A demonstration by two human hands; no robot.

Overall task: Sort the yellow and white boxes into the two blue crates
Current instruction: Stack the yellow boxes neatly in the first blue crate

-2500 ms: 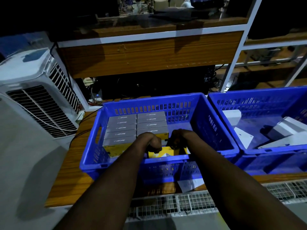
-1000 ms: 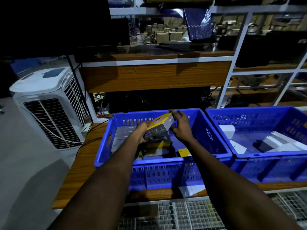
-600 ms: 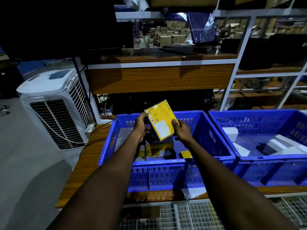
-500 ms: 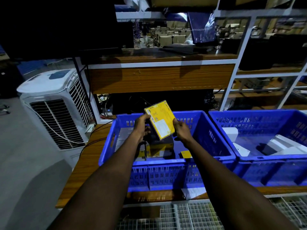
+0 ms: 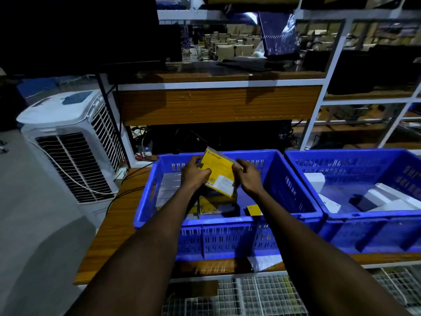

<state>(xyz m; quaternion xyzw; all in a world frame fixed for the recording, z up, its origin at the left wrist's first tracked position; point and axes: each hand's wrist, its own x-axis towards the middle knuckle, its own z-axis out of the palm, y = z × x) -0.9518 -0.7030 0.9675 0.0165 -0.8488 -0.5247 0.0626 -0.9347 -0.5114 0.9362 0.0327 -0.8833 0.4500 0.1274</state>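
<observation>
Lifted from the blue plastic crate [image 5: 227, 238], a flat yellow cardboard box [image 5: 219, 171] is gripped by left hand [image 5: 193, 175] and right hand [image 5: 247, 177], still unplaced.

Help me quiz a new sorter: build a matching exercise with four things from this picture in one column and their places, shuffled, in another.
Things
1. yellow box
2. white boxes
3. air cooler
4. grey-topped boxes

Places
A. in the right crate
B. left of the table
C. held by the left hand and right hand
D. lined up in the left crate

Pairs: 1-C, 2-A, 3-B, 4-D
</observation>
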